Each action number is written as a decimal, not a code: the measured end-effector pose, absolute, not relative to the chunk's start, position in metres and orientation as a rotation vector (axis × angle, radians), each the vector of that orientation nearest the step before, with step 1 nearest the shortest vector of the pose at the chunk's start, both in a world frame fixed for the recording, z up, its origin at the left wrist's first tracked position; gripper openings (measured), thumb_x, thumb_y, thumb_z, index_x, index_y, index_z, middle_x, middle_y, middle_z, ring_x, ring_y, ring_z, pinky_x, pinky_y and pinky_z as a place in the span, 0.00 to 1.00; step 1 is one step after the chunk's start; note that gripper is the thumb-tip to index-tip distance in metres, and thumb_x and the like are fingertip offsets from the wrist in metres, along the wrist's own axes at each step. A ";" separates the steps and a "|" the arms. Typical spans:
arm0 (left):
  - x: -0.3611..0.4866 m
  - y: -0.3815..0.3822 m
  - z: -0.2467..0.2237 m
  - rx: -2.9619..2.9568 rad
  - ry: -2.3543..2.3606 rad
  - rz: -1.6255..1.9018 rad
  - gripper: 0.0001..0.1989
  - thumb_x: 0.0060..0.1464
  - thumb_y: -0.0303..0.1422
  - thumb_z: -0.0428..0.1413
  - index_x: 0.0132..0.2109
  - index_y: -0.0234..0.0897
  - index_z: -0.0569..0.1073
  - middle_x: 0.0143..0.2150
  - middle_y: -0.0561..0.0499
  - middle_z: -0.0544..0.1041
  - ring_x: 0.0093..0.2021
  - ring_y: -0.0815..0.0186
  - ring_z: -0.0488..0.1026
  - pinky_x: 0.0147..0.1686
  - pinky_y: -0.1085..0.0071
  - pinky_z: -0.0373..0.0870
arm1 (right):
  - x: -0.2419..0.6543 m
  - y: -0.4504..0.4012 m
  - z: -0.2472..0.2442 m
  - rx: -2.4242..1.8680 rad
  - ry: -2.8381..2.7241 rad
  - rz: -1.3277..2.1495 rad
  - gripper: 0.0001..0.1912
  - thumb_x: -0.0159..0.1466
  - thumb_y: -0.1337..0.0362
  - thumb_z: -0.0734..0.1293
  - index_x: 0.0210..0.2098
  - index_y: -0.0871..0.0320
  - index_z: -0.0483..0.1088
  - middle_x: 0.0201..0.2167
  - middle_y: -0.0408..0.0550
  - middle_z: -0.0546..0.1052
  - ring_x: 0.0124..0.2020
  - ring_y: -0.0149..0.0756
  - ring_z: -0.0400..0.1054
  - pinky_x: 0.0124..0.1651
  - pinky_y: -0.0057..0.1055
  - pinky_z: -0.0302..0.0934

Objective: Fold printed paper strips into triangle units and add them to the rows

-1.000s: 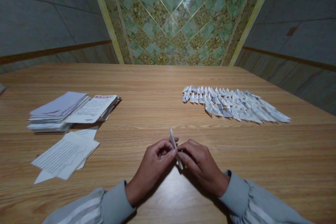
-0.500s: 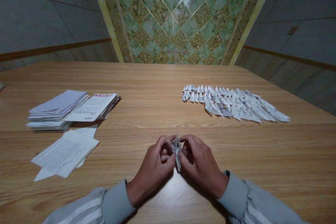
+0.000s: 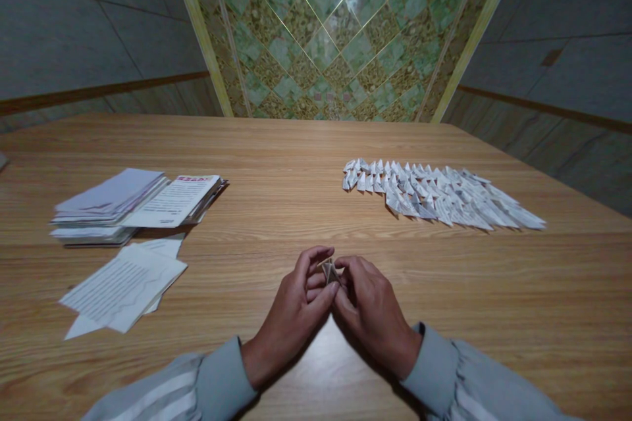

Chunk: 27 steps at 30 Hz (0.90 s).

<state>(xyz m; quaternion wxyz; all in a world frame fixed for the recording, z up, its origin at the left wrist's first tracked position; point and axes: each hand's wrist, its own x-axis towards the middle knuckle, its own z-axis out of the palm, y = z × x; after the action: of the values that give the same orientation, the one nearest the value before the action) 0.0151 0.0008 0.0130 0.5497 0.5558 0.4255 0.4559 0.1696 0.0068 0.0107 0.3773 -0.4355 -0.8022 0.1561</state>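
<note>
Between my two hands, near the middle of the table's front part, is a small folded paper piece (image 3: 330, 272) with pointed tips. My left hand (image 3: 299, 306) holds its left side, with the thumb across its lower edge and the index finger raised behind it. My right hand (image 3: 374, 304) pinches the right side between thumb and fingers. The fingers hide much of the paper, so its full shape cannot be made out.
Many folded paper pieces (image 3: 444, 197) lie in rows at the right of the wooden table (image 3: 276, 164). On the left are stacked papers (image 3: 111, 194), a printed sheet (image 3: 172, 202) and loose sheets (image 3: 123, 286) nearer me. A tiled wall (image 3: 345, 46) stands beyond.
The folded paper has turned and now shows less of its length between my hands. My left index finger has lifted, and my left thumb has moved slightly right.
</note>
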 end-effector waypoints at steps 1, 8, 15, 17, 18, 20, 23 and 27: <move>0.015 0.001 0.012 1.338 1.036 1.080 0.20 0.57 0.27 0.54 0.57 0.41 0.62 0.60 0.41 0.69 0.55 0.60 0.74 0.50 0.64 0.74 | 0.169 0.007 0.010 -1.123 -2.047 0.385 0.13 0.61 0.75 0.61 0.44 0.57 0.66 0.34 0.48 0.74 0.35 0.40 0.67 0.38 0.34 0.59; 0.021 0.005 0.007 1.458 1.178 1.141 0.18 0.56 0.26 0.52 0.54 0.39 0.65 0.53 0.44 0.75 0.50 0.62 0.76 0.50 0.65 0.72 | 0.165 0.007 0.007 -1.117 -2.051 0.363 0.13 0.62 0.75 0.59 0.45 0.58 0.64 0.36 0.49 0.73 0.38 0.40 0.67 0.40 0.34 0.61; 0.022 0.013 0.002 1.414 1.184 1.263 0.19 0.54 0.25 0.53 0.53 0.38 0.67 0.50 0.45 0.77 0.50 0.61 0.75 0.49 0.65 0.71 | 0.161 0.008 0.007 -1.154 -2.004 0.334 0.15 0.61 0.76 0.58 0.46 0.59 0.64 0.34 0.48 0.72 0.36 0.41 0.67 0.38 0.34 0.60; 0.021 0.013 0.002 1.433 1.179 1.294 0.19 0.51 0.21 0.51 0.50 0.38 0.70 0.49 0.46 0.78 0.48 0.62 0.76 0.49 0.65 0.70 | 0.163 0.010 0.007 -1.183 -1.984 0.358 0.13 0.60 0.76 0.59 0.44 0.58 0.65 0.32 0.47 0.72 0.36 0.40 0.66 0.37 0.34 0.59; 0.020 0.012 0.002 1.437 1.171 1.309 0.18 0.50 0.20 0.50 0.48 0.38 0.70 0.48 0.46 0.78 0.47 0.62 0.76 0.48 0.65 0.70 | 0.163 0.010 0.006 -1.199 -1.975 0.369 0.12 0.60 0.76 0.59 0.42 0.58 0.65 0.32 0.47 0.72 0.35 0.40 0.66 0.37 0.33 0.58; 0.019 0.011 0.002 1.429 1.157 1.336 0.16 0.49 0.19 0.50 0.44 0.38 0.71 0.48 0.46 0.78 0.46 0.62 0.76 0.47 0.66 0.70 | 0.164 0.011 0.006 -1.215 -1.981 0.374 0.11 0.60 0.75 0.60 0.40 0.57 0.65 0.32 0.47 0.72 0.35 0.40 0.66 0.37 0.34 0.57; 0.019 0.009 0.002 1.405 1.136 1.366 0.14 0.48 0.18 0.50 0.40 0.38 0.70 0.50 0.46 0.78 0.49 0.61 0.76 0.47 0.67 0.70 | 0.165 0.013 0.007 -1.176 -2.023 0.355 0.09 0.61 0.74 0.61 0.39 0.58 0.66 0.33 0.48 0.72 0.35 0.41 0.65 0.37 0.34 0.57; 0.022 0.007 0.003 1.358 1.094 1.387 0.16 0.47 0.18 0.51 0.42 0.38 0.69 0.49 0.46 0.79 0.48 0.61 0.76 0.47 0.67 0.71 | 0.165 0.013 0.007 -1.079 -2.026 0.315 0.09 0.61 0.75 0.60 0.38 0.58 0.66 0.32 0.47 0.72 0.35 0.40 0.65 0.36 0.33 0.58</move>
<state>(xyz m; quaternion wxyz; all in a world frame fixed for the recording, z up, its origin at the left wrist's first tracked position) 0.0220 0.0073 0.0032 0.4411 0.5471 0.4405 0.5586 0.1645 0.0130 0.0072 0.4006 -0.4268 -0.8011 0.1247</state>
